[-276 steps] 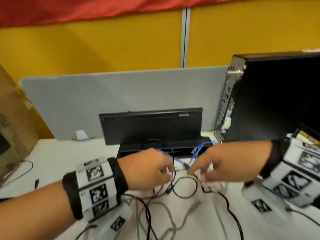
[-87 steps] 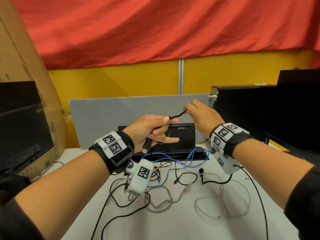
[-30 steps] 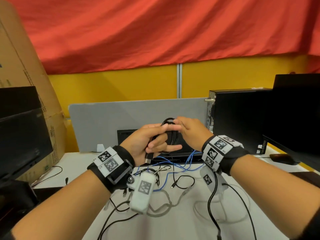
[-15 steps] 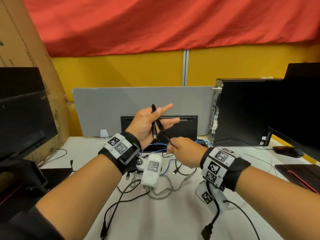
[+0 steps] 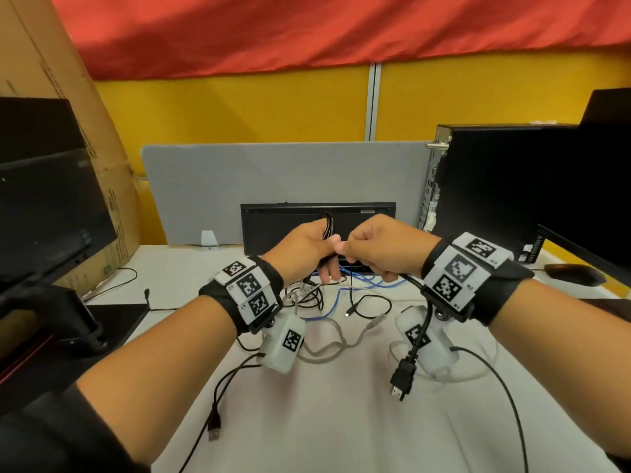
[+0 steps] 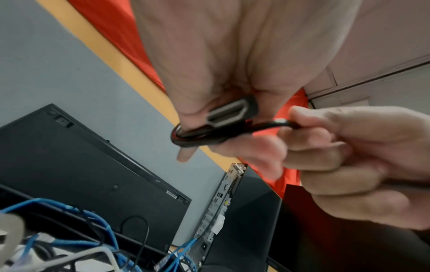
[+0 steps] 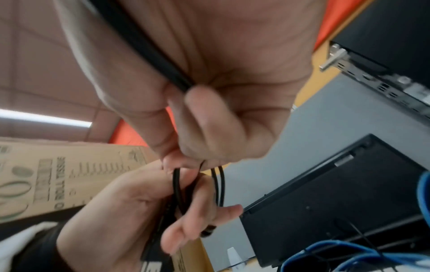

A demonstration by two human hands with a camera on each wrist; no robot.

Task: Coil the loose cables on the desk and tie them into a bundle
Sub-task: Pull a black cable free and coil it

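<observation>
I hold a black HDMI cable [image 5: 417, 331] in both hands above the desk. My left hand [image 5: 317, 254] grips its small coil [image 5: 327, 224], with loops wound round the fingers. In the left wrist view one plug [image 6: 232, 114] sits in the palm beside the loops [image 6: 197, 137]. My right hand [image 5: 362, 256] touches the left and grips the same cable [image 7: 149, 44] in its fist. The free tail hangs under the right wrist and ends in the other plug [image 5: 403, 377]. A blue cable [image 5: 341, 297], a grey cable [image 5: 327, 351] and thin black cables [image 5: 370, 303] lie loose on the white desk [image 5: 324, 421].
A black keyboard [image 5: 273, 227] leans against the grey partition [image 5: 273, 179] behind the hands. A PC tower [image 5: 495, 192] and a mouse [image 5: 573, 273] are at the right. A monitor [image 5: 41, 199] and cardboard box [image 5: 68, 97] stand left. A black USB cable [image 5: 215, 425] trails toward me.
My left hand has dropped and curled its spread fingers round the loops. My right hand has risen to meet it, lifting the cable's tail and plug off the desk.
</observation>
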